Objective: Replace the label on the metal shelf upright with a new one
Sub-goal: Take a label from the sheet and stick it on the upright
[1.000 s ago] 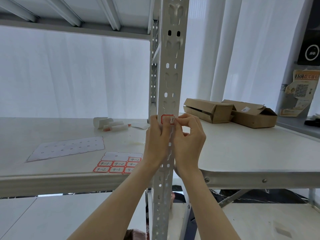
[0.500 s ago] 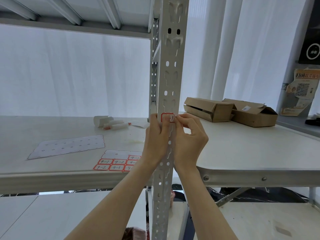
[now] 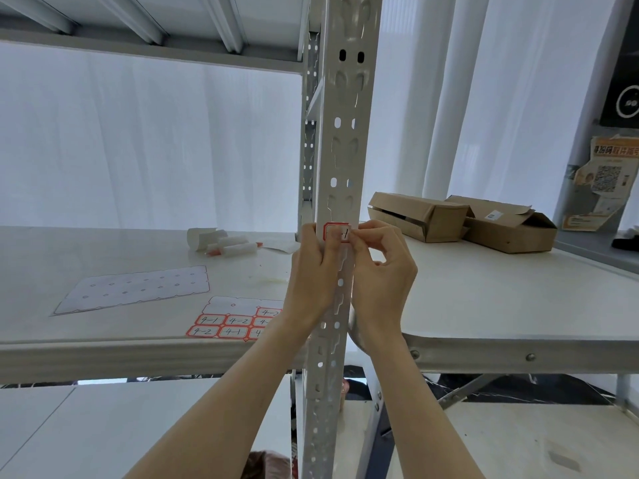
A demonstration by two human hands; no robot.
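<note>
A white perforated metal upright (image 3: 342, 150) runs top to bottom through the middle of the view. A small red-bordered label (image 3: 338, 231) with handwriting sits on its front face at shelf height. My left hand (image 3: 311, 274) wraps the upright from the left, and its thumb presses on the label's left part. My right hand (image 3: 382, 271) is curled at the right side, with fingertips pinching the label's right edge. A sheet of red-bordered labels (image 3: 235, 323) marked 4-1 and 4-2 lies on the shelf near its front edge.
An emptied backing sheet (image 3: 135, 288) lies left on the shelf board (image 3: 103, 354). Rolled paper scraps (image 3: 224, 243) rest further back. Two cardboard boxes (image 3: 463, 219) stand on the white table (image 3: 518, 305) to the right. White curtains hang behind.
Both hands stay at the label on the upright. My left thumb has slid slightly over the label; my right fingers remain at its right edge.
</note>
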